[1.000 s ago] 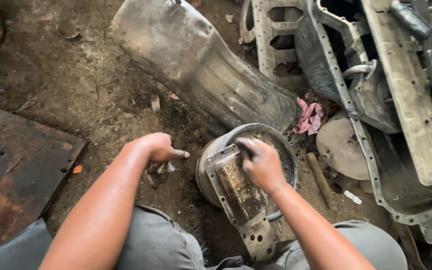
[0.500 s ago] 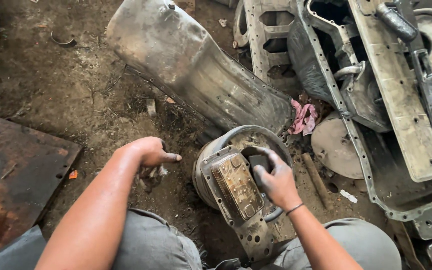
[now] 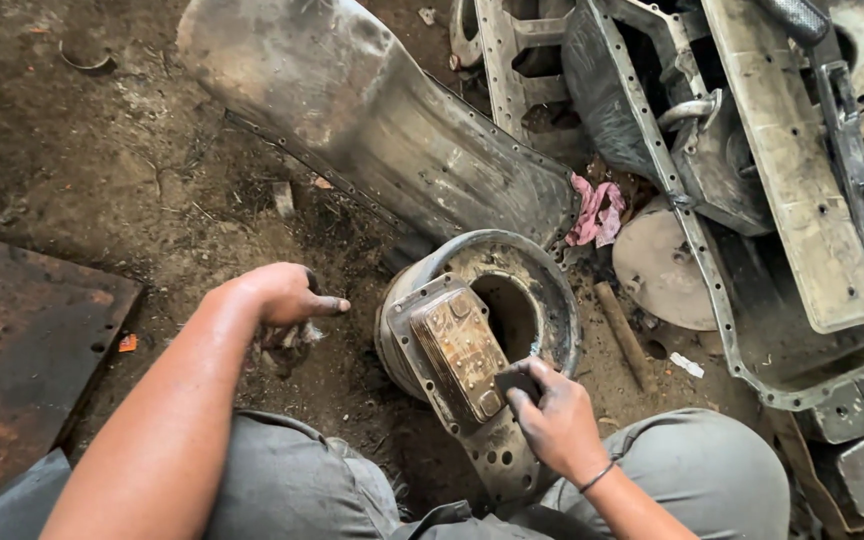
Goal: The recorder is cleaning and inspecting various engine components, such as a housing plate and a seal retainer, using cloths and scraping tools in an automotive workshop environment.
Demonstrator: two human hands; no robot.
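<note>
A grimy flat metal cover plate (image 3: 495, 455) with a raised, rusty rectangular block (image 3: 457, 345) lies tilted across the rim of a round metal drum (image 3: 544, 285) on the dirt floor between my knees. My right hand (image 3: 557, 420) presses a small dark pad (image 3: 517, 381) against the near end of the block. To the left of the drum, my left hand (image 3: 287, 293) is a fist resting on the ground, with one finger pointing at the drum. A dirty rag (image 3: 292, 338) bunches under it.
A large dented sheet-metal pan (image 3: 372, 110) lies just beyond the drum. Bolted pan frames and engine parts (image 3: 802, 200) are piled at the right, with a pink rag (image 3: 597, 210), a round disc (image 3: 657, 270) and a short rod (image 3: 622, 330). A rusty plate (image 3: 22, 330) lies at the left.
My right hand has slid with the dark pad from the far end of the block down to its near end. The left fist has stayed put on the ground.
</note>
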